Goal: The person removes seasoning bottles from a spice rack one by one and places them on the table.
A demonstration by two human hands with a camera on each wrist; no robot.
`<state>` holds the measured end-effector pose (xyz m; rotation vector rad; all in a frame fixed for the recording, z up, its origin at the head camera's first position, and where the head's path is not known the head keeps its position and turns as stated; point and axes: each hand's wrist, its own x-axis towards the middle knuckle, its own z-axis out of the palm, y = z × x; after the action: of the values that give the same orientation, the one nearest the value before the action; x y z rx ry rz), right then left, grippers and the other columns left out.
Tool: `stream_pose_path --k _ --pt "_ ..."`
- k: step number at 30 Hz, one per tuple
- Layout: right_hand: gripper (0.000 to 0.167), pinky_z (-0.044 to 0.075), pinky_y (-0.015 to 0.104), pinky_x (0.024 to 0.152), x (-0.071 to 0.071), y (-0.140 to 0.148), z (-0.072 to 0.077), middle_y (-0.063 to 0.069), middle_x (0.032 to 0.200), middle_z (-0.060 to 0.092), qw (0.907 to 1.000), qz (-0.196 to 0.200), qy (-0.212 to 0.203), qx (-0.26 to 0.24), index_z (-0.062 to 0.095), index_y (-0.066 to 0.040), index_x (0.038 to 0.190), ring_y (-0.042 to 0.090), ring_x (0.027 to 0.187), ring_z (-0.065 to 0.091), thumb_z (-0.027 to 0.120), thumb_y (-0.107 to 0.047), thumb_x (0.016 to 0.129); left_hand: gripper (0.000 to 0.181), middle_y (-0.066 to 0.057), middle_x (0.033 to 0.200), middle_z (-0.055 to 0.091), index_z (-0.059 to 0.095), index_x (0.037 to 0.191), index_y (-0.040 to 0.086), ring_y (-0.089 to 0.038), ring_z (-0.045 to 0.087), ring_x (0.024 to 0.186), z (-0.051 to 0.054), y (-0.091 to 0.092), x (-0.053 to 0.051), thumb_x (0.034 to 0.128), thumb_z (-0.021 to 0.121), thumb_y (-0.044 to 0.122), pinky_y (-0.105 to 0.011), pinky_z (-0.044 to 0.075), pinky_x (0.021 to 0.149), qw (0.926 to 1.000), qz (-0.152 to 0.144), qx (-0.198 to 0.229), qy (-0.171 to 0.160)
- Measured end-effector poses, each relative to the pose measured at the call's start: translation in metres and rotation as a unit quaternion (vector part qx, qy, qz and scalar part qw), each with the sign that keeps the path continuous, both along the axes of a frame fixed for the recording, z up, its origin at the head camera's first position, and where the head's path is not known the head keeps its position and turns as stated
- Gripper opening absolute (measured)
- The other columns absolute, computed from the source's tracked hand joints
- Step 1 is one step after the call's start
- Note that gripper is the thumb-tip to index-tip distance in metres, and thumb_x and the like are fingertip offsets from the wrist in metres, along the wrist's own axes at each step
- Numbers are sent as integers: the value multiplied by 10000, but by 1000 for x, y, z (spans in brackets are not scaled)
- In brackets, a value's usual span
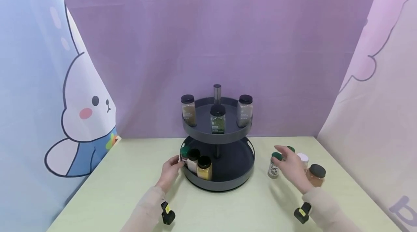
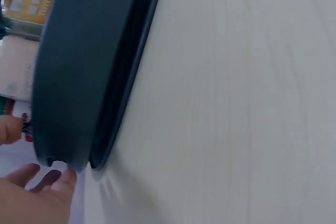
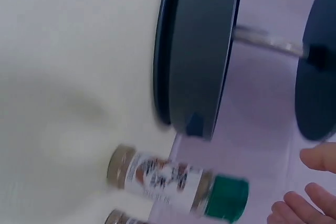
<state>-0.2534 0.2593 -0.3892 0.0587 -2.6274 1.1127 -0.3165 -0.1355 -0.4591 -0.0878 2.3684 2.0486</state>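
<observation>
A dark two-tier turntable (image 1: 217, 185) stands on the table. My left hand (image 1: 171, 171) is at the left rim of its lower tier, thumb by a green-lidded jar (image 1: 185, 151); in the left wrist view the fingertips (image 2: 66, 180) touch the rim's end. Beside that jar sit a pale jar (image 1: 193, 166) and a yellow turmeric jar (image 1: 204, 174), both black-lidded. At right my right hand (image 1: 293, 170) hovers with thumb and fingers spread near a green-capped spice jar (image 1: 273, 171). In the right wrist view a gap shows between the fingers and its cap (image 3: 227, 198).
The upper tier (image 1: 208, 138) carries three black-lidded jars, one of them green-filled (image 1: 218, 123). Behind the right hand stand a white-lidded jar (image 1: 303, 157), a dark-lidded brown jar (image 1: 316, 179) and another green lid (image 1: 291, 148). A purple curtain (image 1: 215, 43) hangs behind the table.
</observation>
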Motion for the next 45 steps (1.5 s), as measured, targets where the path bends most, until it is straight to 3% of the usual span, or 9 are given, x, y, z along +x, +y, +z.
stream_pose_path --k 4,8,12,18,24,30,36,39,45 --pt "424 489 448 896 -1 -18 -6 268 1249 522 9996 197 -66 -172 487 31 1255 398 1102 543 592 -112 869 483 -248 1393 374 352 1367 -39 -386 397 1255 6 -9 11 925 466 118 -497 375 1019 9997 136 -197 46" --pt "460 474 451 919 -8 -31 -17 281 1283 483 9972 355 -508 -417 448 59 1277 413 1161 490 576 -136 880 448 -222 1327 464 406 1333 -28 -360 471 1191 11 -12 20 920 484 125 -484 393 1001 9983 210 -534 69" --pt "599 388 516 997 -17 -41 -28 316 1382 339 9912 291 -1117 -645 313 91 1357 459 1250 365 551 -208 896 422 -225 1275 516 456 1291 -38 -364 490 1171 14 -11 29 912 514 138 -492 405 981 9971 112 -732 165" --pt "916 193 577 1082 -32 -53 -47 350 1450 114 9702 125 -2018 -1338 40 95 1424 487 1330 138 530 -453 879 410 -222 1250 540 485 1263 -41 -346 510 1159 18 -10 40 904 543 150 -474 425 968 9964 -89 -818 211" --pt "831 160 564 1097 -45 -58 -62 356 1446 104 9665 81 -1977 -1631 11 117 1412 493 1326 137 541 -236 877 413 -216 1241 545 491 1257 -46 -333 518 1152 20 -9 44 899 551 151 -461 432 967 9956 -239 -848 332" --pt "726 160 563 1096 -43 -56 -71 356 1445 104 9645 206 -1977 -1740 29 132 1408 492 1328 129 457 -90 865 431 -244 1276 510 452 1287 -74 -357 497 1178 19 -14 33 891 538 75 -450 432 977 9941 -493 -865 421" --pt "668 163 556 1099 -48 -62 -64 335 1451 142 9645 389 -1869 -1823 58 108 1419 472 1336 147 426 -84 896 539 -251 1381 398 352 1365 -50 -388 391 1269 38 -23 -2 872 549 46 -469 384 1022 9862 -916 -1174 720" --pt "660 162 555 1100 -52 -63 -61 331 1450 155 9661 434 -1824 -1774 71 99 1423 469 1336 157 431 -88 902 599 -256 1409 354 300 1392 -47 -389 349 1297 46 -25 -18 852 554 13 -471 365 1037 9828 -1142 -1263 710" --pt "674 151 569 1096 -50 -64 -63 335 1455 121 9638 359 -1975 -1756 52 108 1420 479 1336 134 436 -106 909 632 -256 1362 419 328 1370 -70 -381 412 1256 43 -22 -33 801 598 -27 -452 400 1012 9743 -1589 -1469 621"
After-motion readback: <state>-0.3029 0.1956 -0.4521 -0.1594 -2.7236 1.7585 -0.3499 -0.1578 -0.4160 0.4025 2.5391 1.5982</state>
